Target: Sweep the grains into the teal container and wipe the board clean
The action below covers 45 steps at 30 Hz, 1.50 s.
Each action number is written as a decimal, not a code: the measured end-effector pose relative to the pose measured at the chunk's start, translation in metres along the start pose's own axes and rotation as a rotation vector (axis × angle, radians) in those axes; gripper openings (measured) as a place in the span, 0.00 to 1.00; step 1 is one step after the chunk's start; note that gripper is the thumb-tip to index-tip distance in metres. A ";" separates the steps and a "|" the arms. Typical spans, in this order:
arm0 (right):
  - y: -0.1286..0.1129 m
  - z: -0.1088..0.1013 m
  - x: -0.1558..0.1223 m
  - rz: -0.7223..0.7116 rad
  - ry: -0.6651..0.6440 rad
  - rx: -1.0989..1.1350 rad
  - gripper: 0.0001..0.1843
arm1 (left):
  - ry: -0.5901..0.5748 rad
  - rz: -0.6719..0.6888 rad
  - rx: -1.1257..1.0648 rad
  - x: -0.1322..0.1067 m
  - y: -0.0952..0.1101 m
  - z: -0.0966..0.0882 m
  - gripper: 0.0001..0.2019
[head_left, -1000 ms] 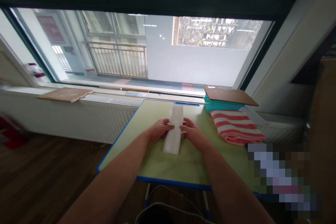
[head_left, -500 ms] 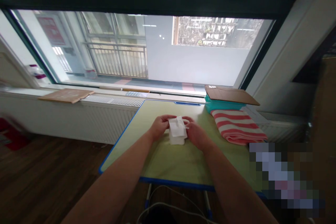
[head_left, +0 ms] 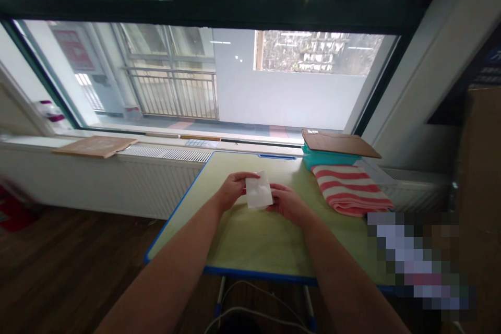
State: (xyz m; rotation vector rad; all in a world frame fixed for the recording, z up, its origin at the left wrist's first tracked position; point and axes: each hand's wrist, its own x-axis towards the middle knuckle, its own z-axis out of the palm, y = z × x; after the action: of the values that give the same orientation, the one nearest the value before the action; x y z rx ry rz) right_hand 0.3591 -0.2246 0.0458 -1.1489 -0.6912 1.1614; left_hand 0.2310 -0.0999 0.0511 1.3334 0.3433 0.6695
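Note:
Above the desk, between my hands, is a folded white tissue (head_left: 259, 191), squarish and fairly flat, with its broad face towards me. My left hand (head_left: 234, 188) pinches its left and upper edge, a finger lying across the top. At its lower right edge my right hand (head_left: 286, 202) is closed on it, some fingertips hidden behind the sheet. Under both forearms lies the yellow-green desk top (head_left: 250, 250) with a blue rim.
A folded red-and-white striped towel (head_left: 350, 188) lies on the desk's right side. Behind it stands a teal box (head_left: 329, 157) topped by a brown cardboard sheet (head_left: 338, 142). A radiator (head_left: 156, 188) and window run along the back. White cables (head_left: 250, 313) hang below the desk.
The tissue has gone from a loose, partly unfolded shape with hanging layers to a smaller, flatter square. My right hand has shifted down to its lower right edge.

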 end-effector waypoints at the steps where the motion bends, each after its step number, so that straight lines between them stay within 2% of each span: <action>1: -0.001 0.000 0.000 0.024 -0.023 0.008 0.13 | 0.012 0.004 0.012 0.000 -0.001 0.000 0.12; 4: -0.004 0.001 -0.002 0.087 -0.074 0.024 0.17 | 0.028 0.019 0.042 0.002 -0.005 0.000 0.11; 6: -0.004 0.002 -0.003 0.066 -0.040 0.009 0.18 | 0.009 0.013 0.053 0.003 -0.006 0.001 0.12; 10: -0.001 0.002 -0.004 -0.013 -0.016 -0.042 0.20 | -0.021 -0.033 -0.028 0.002 -0.002 0.002 0.22; 13: 0.002 0.000 -0.002 -0.025 -0.021 -0.065 0.21 | -0.051 -0.178 -0.110 0.000 0.002 0.003 0.26; 15: 0.003 -0.001 -0.001 -0.024 -0.026 -0.074 0.22 | -0.113 -0.286 -0.061 -0.002 0.002 0.003 0.27; 17: 0.004 -0.001 0.000 -0.031 -0.029 -0.076 0.23 | -0.158 -0.321 0.048 -0.004 0.000 0.003 0.26; 20: 0.005 -0.001 0.001 -0.050 -0.020 -0.084 0.23 | -0.138 -0.299 0.153 -0.005 -0.005 0.003 0.25; 25: 0.005 0.002 0.001 -0.065 0.033 -0.123 0.22 | -0.106 -0.232 0.173 -0.003 -0.009 0.001 0.26; 28: 0.004 0.002 0.002 -0.106 0.089 -0.145 0.20 | -0.046 -0.166 0.192 -0.001 -0.007 0.000 0.24; 31: 0.004 0.001 0.003 -0.137 0.072 -0.156 0.19 | 0.009 -0.122 0.132 0.000 -0.006 0.000 0.23; 34: 0.006 -0.002 0.005 -0.140 0.055 -0.168 0.18 | -0.043 -0.165 0.063 -0.001 -0.006 0.001 0.24; 36: 0.007 -0.003 0.006 -0.123 0.066 -0.156 0.18 | -0.053 -0.217 0.104 -0.001 -0.007 0.000 0.23; 39: 0.008 -0.005 0.007 -0.118 0.099 -0.108 0.18 | 0.003 -0.240 0.187 0.001 -0.007 -0.004 0.19; 45: 0.006 -0.006 0.006 -0.099 0.105 -0.083 0.15 | 0.064 -0.195 0.146 0.006 -0.009 -0.009 0.16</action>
State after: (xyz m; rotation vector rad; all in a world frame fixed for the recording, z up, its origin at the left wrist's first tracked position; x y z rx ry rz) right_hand 0.3641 -0.2210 0.0372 -1.2225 -0.7124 0.9897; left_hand 0.2321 -0.0900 0.0407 1.3979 0.5758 0.5317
